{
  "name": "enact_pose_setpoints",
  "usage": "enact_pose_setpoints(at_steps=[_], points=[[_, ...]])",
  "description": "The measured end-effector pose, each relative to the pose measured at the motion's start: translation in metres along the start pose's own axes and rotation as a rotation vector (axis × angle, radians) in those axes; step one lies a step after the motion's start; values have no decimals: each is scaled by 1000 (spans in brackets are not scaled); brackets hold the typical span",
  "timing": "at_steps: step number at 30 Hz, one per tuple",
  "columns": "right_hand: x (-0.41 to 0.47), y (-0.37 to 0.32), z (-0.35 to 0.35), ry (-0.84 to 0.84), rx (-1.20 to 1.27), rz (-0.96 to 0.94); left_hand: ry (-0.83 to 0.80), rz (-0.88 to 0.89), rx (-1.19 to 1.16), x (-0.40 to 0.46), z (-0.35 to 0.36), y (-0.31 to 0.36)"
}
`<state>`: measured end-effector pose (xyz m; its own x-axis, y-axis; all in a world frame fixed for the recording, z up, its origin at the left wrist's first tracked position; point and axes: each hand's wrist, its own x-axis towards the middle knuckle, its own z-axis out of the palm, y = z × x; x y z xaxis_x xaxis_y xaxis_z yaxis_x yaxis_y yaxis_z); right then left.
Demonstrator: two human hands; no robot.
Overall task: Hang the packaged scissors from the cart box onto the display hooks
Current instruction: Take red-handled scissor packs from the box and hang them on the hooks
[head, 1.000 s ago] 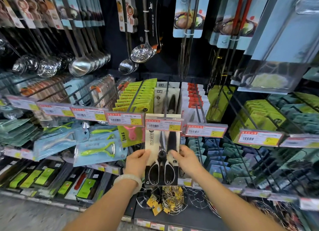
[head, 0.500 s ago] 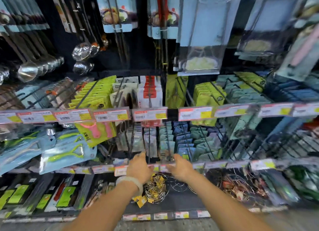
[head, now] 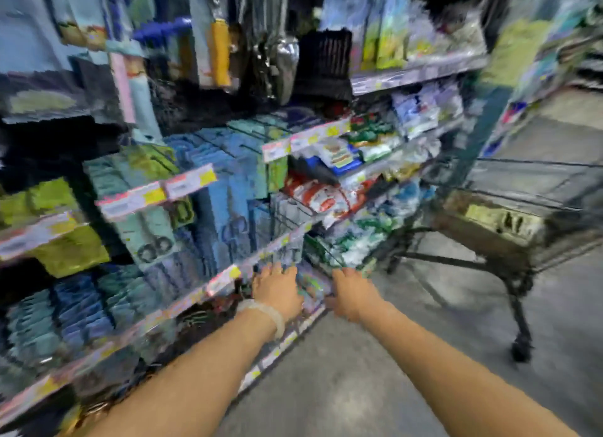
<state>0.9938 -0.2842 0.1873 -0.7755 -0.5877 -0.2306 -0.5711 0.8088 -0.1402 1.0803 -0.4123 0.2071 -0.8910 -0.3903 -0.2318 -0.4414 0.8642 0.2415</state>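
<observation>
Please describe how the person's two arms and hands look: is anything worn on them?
Both forearms are bare, with no sleeves visible. The left hand has a pale, whitish bangle around its wrist. The right hand shows no glove, and its wrist looks bare. The picture is too blurred to tell about rings.

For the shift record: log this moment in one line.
stage: turning toward cart | left hand: empty, open | right hand: empty, open | box: in cart | view: blurred

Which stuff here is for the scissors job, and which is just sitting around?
For the job:
- cart
- box in the cart
- left hand, holding nothing
- right hand, holding nothing

Just there:
- blue packets on hooks
- price tags
- green packets
- bracelet

The picture is blurred.
</observation>
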Motion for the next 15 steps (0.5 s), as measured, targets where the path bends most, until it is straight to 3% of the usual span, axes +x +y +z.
enact_pose_setpoints(at_steps=[9,15], points=[[-30,229,-16,-1,116,451,-126,433,198,103,46,228],[17,356,-30,22,163,607,-176,602,257,199,73,352]])
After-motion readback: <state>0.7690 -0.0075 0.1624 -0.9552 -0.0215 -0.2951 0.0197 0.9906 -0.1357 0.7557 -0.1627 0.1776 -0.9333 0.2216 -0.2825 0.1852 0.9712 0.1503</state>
